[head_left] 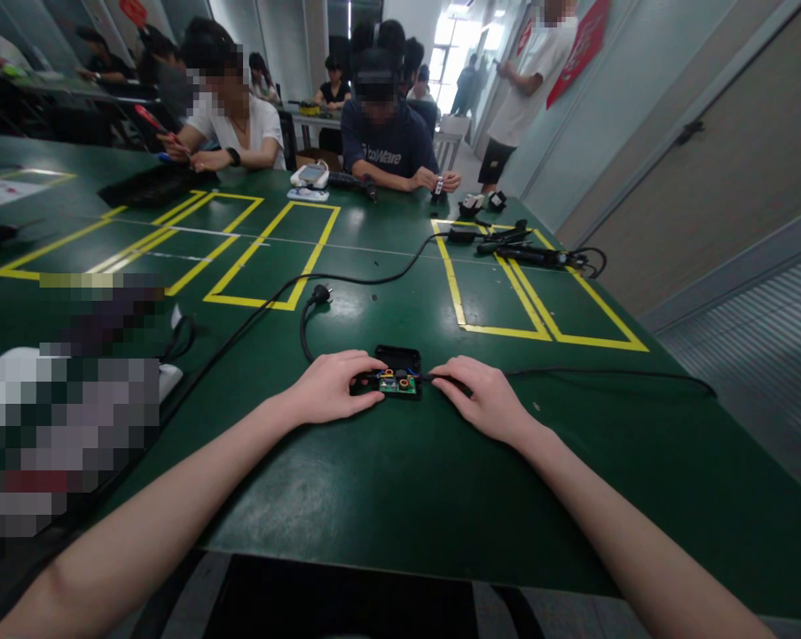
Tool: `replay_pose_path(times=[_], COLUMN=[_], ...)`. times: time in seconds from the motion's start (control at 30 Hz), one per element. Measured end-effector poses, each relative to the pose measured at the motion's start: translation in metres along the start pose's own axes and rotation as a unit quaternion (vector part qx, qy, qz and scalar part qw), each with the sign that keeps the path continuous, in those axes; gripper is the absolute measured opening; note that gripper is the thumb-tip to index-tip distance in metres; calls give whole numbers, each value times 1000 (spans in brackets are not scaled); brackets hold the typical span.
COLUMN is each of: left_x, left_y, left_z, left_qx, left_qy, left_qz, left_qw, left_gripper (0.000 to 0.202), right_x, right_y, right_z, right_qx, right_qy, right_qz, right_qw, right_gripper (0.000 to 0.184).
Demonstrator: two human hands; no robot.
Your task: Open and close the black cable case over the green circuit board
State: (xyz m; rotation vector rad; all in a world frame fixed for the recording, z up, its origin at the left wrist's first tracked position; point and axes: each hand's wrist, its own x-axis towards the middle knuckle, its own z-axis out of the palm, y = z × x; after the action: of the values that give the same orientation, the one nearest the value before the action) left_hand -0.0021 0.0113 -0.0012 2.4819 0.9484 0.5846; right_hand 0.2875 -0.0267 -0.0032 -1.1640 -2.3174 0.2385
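**Close work occupied the green desk (380, 497)**

The desk filled most of the view, and across it sat a person in a dark shirt (381, 142) and a person in a white shirt (260, 133). Yellow tape outlines (250, 303) marked its surface. A long cord (357, 281) curved over the middle, and a second black cord (606, 372) stretched rightward. A dark tray (144, 186) lay at the far left, and black tools (530, 256) lay in a bundle at the far right.

The left hand (340, 386) was partly open, thumb and fingers parted about the left end of an open black case (397, 353); whether it gripped anything beneath cannot be told. The right hand (480, 395) was nearly closed, thumb and forefinger pinching the second black cord just beside the case's right end.

The case lay on the desk between both hands. Beyond the left hand rested a black plug (320, 295), its prongs pointing right. At the case's near side sat a green circuit board (391, 385), bearing a small copper coil (404, 383) and coloured wires.
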Motion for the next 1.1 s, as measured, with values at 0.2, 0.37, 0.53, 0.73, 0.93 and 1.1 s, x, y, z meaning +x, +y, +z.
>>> replay_pose_path(times=[0.2, 0.37, 0.53, 0.73, 0.93, 1.1], left_x=[0, 2, 2, 3, 3, 4], left_y=[2, -3, -6, -4, -3, -5], left_z=[-3, -8, -7, -6, -7, -7], left_qx=[5, 19, -5, -44, -52, -51], left_qy=[14, 71, 87, 60, 37, 27], left_qz=[23, 22, 26, 14, 31, 34], left_qw=[1000, 997, 996, 997, 997, 998], left_gripper=[33, 21, 18, 19, 19, 17], right_x=[1, 3, 3, 2, 4, 3], right_y=[-2, -5, -7, -5, -7, -6], right_z=[0, 1, 4, 4, 1, 2], right_qx=[9, 18, 23, 33, 22, 28], right_qy=[-7, 24, 33, -18, -47, -47], right_qz=[-17, -53, -85, -61, -56, -52], right_qw=[1000, 998, 996, 997, 997, 997], right_gripper=[19, 16, 19, 26, 35, 33])
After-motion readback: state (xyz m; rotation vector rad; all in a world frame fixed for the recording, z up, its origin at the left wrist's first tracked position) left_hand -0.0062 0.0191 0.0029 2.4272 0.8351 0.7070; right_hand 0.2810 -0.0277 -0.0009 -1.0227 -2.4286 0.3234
